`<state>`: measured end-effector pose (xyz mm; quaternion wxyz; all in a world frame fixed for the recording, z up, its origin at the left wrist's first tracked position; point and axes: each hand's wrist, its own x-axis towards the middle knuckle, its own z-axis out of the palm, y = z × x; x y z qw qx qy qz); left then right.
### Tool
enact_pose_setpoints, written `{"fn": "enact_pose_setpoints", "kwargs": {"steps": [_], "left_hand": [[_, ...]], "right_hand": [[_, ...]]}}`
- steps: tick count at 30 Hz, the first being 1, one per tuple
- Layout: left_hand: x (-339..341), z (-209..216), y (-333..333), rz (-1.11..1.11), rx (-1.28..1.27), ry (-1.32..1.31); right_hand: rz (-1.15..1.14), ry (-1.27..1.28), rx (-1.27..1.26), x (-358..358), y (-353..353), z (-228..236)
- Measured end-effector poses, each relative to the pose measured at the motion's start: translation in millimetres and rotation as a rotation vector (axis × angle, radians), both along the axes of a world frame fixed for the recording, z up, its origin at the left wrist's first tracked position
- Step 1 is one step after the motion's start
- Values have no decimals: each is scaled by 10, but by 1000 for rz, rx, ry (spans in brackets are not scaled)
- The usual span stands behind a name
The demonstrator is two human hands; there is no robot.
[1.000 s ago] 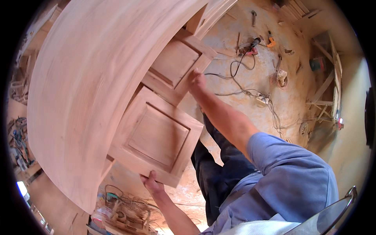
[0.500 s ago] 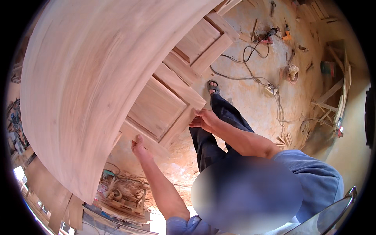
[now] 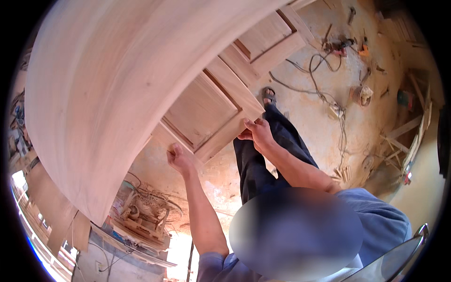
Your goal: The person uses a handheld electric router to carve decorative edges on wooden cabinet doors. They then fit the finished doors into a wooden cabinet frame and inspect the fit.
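A pale wooden frame-and-panel door (image 3: 199,113) lies at a slant in the middle of the view, its far-left side hidden under a large smooth board (image 3: 103,84). My left hand (image 3: 180,159) is closed at the door's lower left corner, thumb uppermost and curled fingers partly hidden. Farther right, my right hand (image 3: 257,134) pinches the door's near edge by the right corner, with some fingers beneath it. Beyond it is a second similar panelled piece (image 3: 265,37), also partly covered by the board.
Power cords (image 3: 312,70) trail over the dusty floor at right, near an orange power tool (image 3: 363,49) and a bucket (image 3: 363,96). A wooden trestle (image 3: 404,127) stands at far right. Wood scraps and tools clutter a low stack (image 3: 141,211) at lower left. My sandalled foot (image 3: 269,96) is beside the door.
The whole view has shifted, with floor items now farther right and higher. Both hands stay at the door, and its near edge appears slightly farther from me.
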<state>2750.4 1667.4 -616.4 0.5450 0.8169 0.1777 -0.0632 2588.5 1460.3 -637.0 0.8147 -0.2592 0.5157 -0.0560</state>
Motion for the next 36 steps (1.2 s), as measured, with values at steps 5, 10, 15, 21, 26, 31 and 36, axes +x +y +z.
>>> {"fn": "enact_pose_setpoints", "kwargs": {"steps": [5, 10, 15, 21, 26, 31, 36], "left_hand": [[-214, -224, 242, -118, 86, -139], [-288, 494, -177, -31, 251, -42], [-481, 182, 97, -17, 148, 162], [-327, -424, 35, -6, -57, 27], [-130, -798, 468, 132, -245, -42], [-595, -401, 468, 225, -319, 370], [-1254, -215, -238, 608, -986, 567]], "right_hand": [[-4, -127, 121, -186, -25, -326], [15, -150, 98, -336, -85, 53], [83, -91, 29, -666, 15, 256], [23, -31, -32, -550, -40, -33], [78, -77, -1, -144, 74, -241], [159, -12, 54, -222, -53, -163], [213, -60, 104, -222, -227, -231]]}}
